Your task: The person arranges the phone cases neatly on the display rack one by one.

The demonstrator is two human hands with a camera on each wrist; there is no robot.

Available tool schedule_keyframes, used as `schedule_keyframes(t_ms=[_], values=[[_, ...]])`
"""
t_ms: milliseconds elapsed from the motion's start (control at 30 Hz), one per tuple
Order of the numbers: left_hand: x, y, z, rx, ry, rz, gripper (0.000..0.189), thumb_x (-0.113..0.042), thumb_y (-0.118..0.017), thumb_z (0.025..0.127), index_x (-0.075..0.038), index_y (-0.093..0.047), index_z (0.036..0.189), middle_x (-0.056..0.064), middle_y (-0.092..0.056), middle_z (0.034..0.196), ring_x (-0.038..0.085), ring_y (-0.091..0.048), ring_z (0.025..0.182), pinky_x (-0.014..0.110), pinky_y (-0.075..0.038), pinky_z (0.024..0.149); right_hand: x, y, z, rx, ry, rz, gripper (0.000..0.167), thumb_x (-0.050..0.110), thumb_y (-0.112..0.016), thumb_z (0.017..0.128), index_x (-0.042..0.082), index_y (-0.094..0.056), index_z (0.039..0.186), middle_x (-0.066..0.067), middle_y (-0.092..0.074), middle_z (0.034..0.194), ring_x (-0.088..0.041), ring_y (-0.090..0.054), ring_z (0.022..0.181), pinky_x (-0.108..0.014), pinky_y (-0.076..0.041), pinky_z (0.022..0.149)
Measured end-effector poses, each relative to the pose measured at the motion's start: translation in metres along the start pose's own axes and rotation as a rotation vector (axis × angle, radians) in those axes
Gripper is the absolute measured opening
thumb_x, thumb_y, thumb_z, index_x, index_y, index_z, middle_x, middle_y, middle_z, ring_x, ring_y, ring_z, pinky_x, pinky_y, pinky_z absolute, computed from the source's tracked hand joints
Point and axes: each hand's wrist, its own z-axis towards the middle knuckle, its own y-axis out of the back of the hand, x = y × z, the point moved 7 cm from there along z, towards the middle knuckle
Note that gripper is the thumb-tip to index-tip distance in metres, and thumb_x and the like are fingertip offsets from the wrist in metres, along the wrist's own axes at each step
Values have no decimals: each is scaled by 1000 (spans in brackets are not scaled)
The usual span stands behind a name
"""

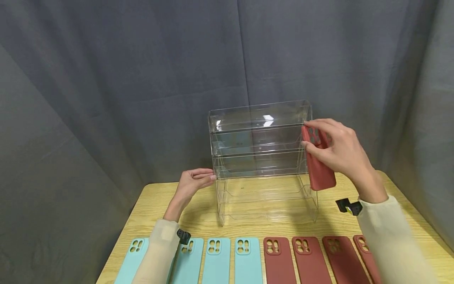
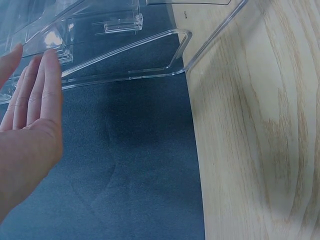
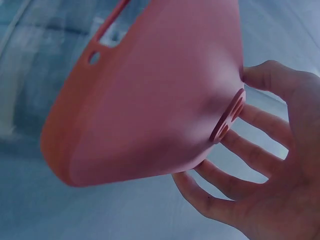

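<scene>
A clear acrylic tiered display rack (image 1: 262, 128) stands on the wooden table. My left hand (image 1: 193, 180) is at its left side, with straight fingertips and thumb right at the side panel; in the left wrist view the extended fingers (image 2: 50, 95) lie along the clear plastic. A red phone case (image 1: 322, 173) is in my right hand (image 1: 342, 148), gripped by its camera-cutout end between thumb and fingers. It hangs nearly upright at the rack's right end, overlapping the right side panel in the head view. The right wrist view shows the case (image 3: 165, 95) from its back, fingers around the top end.
Along the near part of the table (image 1: 161, 201) lies a row of phone cases: several teal ones (image 1: 216, 264) on the left, several red ones (image 1: 280, 268) on the right. My sleeves cover some of them. A grey curtain (image 1: 159, 79) hangs behind and beside the table.
</scene>
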Motion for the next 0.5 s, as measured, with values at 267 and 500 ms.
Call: schedule_keyframes(t_ms=[267,500], values=[[-1,-1,3,-15,-13,2,40,-9,-82,92,4,-71,128,11,-81,114,18,-80,100,34,-66,95,29,-6,49,-92,60,70,46,16,-82,89,9,-72,133,-14,-71,132,-37,-66,118,-54,-58,87],[-3,-1,7,8,0,15,41,-9,-81,93,5,-69,130,13,-80,116,14,-80,97,42,-63,102,53,-13,101,-159,123,73,46,20,-79,90,10,-72,134,-14,-71,134,-39,-62,122,-59,-53,101]])
